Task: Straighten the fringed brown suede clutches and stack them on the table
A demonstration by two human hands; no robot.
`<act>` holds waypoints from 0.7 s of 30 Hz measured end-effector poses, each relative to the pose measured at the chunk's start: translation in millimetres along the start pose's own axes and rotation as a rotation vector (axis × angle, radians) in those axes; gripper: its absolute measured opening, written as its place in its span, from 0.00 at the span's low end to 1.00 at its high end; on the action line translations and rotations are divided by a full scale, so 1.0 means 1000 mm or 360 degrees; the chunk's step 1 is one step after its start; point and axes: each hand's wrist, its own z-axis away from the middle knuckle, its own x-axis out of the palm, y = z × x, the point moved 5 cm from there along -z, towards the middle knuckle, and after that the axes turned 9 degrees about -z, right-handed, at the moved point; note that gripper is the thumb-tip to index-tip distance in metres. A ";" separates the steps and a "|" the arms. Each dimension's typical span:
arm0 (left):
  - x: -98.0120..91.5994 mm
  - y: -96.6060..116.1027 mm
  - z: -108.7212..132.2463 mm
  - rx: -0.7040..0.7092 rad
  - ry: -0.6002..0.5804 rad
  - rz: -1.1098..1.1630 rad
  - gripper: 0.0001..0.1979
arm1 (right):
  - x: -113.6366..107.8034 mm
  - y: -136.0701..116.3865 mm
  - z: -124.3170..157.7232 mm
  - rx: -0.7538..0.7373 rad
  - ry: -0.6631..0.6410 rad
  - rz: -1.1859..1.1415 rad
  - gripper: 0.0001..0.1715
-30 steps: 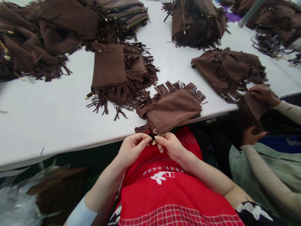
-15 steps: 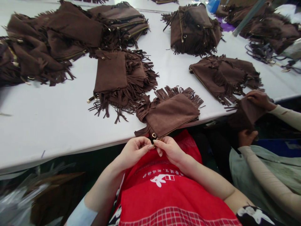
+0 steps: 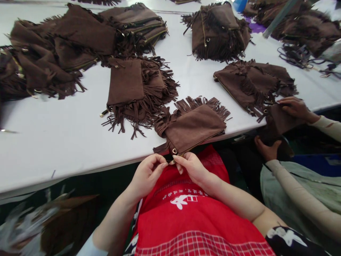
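A brown fringed pouch lies at the table's front edge, its zip side toward me and a gold ring at its near corner. Just below that corner, my right hand pinches a small gold zipper pull between thumb and fingers. My left hand is closed in a pinch at the other end of the pull, thumb against forefinger. What exactly lies between the left fingertips is too small to make out. Both hands are close together over the red apron.
More fringed pouches lie on the white table: one folded pouch nearby, a heap at left, a stack behind. At right, a co-worker's hands handle another brown pouch. A cardboard box stands below the table at left.
My left hand has shifted slightly left, away from my right fingertips, so the gold pull now shows between them. The co-worker's lower hand has moved left and opened.
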 end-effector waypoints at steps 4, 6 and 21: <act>0.002 0.009 -0.002 0.0060 0.0058 -0.0066 0.10 | -0.002 0.001 0.000 0.0016 0.0015 0.0027 0.28; 0.006 0.011 -0.005 0.0007 0.0029 0.0132 0.10 | -0.001 0.001 0.000 0.0025 0.0004 0.0030 0.28; 0.026 0.001 -0.026 -0.0290 -0.0028 0.0828 0.18 | -0.003 0.001 -0.001 0.0085 -0.0097 0.0038 0.30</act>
